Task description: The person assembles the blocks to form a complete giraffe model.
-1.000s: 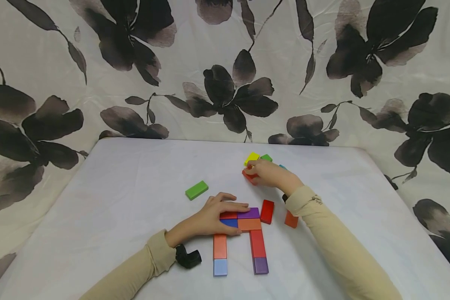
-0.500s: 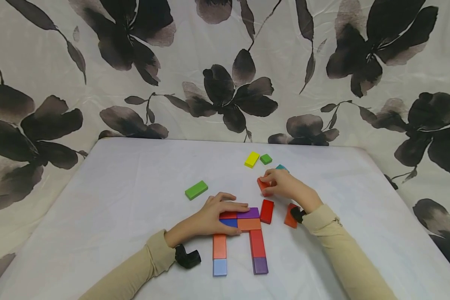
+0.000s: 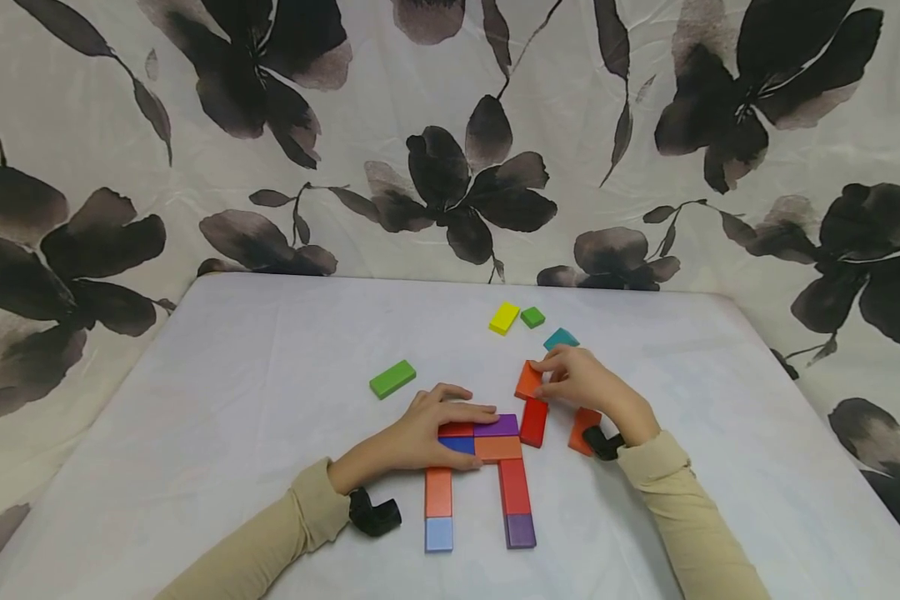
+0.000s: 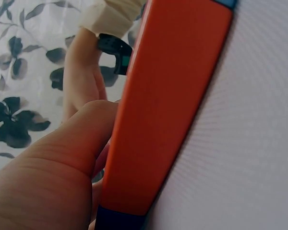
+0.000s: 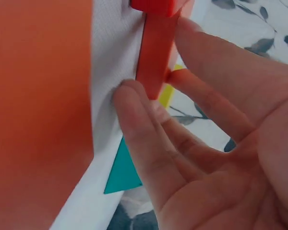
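Observation:
My left hand (image 3: 423,429) spans the joined toy blocks, its thumb along the near side and fingers across the far side. Under it show red (image 3: 456,431), purple (image 3: 497,426), blue (image 3: 457,446) and orange (image 3: 498,448) blocks. In the left wrist view the thumb (image 4: 86,129) lies beside the salmon-orange block (image 4: 168,96). My right hand (image 3: 585,379) has thumb and fingers at the right side of an orange-red block (image 3: 528,380), which meets the far end of a red block (image 3: 534,423). The right wrist view shows fingertips around that orange-red block (image 5: 156,52).
Two legs stretch toward me, ending in a light blue block (image 3: 438,535) and a dark purple block (image 3: 521,532). Loose blocks lie about: green (image 3: 393,379), yellow (image 3: 504,318), small green (image 3: 532,317), teal (image 3: 561,338), and orange (image 3: 583,430) near the right wrist.
My right hand has brought the orange-red block nearer and to the right, up to the red block's far end. The teal block has come into fuller view. The left hand stays put.

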`<action>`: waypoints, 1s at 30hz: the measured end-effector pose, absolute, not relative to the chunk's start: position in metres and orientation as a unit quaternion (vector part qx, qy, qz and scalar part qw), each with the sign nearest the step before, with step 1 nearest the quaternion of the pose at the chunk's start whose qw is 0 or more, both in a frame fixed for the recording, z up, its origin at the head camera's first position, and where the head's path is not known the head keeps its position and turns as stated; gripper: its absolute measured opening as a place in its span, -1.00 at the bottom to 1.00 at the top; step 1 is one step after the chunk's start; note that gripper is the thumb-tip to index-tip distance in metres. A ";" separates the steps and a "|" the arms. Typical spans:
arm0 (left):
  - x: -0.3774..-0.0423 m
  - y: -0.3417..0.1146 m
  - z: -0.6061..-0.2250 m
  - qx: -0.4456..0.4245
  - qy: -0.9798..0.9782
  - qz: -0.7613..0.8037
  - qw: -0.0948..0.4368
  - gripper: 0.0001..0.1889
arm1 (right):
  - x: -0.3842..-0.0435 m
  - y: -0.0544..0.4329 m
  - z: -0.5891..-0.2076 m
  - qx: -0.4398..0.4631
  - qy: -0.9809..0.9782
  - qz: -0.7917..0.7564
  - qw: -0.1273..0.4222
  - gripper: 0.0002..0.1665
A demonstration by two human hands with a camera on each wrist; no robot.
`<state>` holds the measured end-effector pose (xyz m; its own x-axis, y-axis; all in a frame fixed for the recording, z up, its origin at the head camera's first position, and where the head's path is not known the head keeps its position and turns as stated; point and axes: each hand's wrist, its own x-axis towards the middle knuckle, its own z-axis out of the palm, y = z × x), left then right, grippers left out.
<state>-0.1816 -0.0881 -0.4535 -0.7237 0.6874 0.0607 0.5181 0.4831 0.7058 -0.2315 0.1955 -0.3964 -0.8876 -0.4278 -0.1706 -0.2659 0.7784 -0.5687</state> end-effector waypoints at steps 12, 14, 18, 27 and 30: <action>-0.183 -0.088 -0.455 0.352 0.854 0.365 0.116 -0.34 | -0.233 0.191 -0.394 -0.159 0.939 -0.267 0.149 -0.43; -0.183 -0.088 -0.455 0.353 0.853 0.367 0.114 -0.34 | -0.233 0.191 -0.393 -0.161 0.939 -0.267 0.148 -0.43; -0.183 -0.088 -0.456 0.354 0.853 0.366 0.111 -0.34 | -0.234 0.197 -0.392 -0.168 0.937 -0.266 0.152 -0.43; -0.183 -0.088 -0.457 0.355 0.852 0.368 0.110 -0.33 | -0.235 0.210 -0.394 -0.206 0.929 -0.266 0.151 -0.52; -0.182 -0.089 -0.457 0.353 0.852 0.369 0.114 -0.33 | -0.236 0.211 -0.395 -0.216 0.927 -0.266 0.154 -0.53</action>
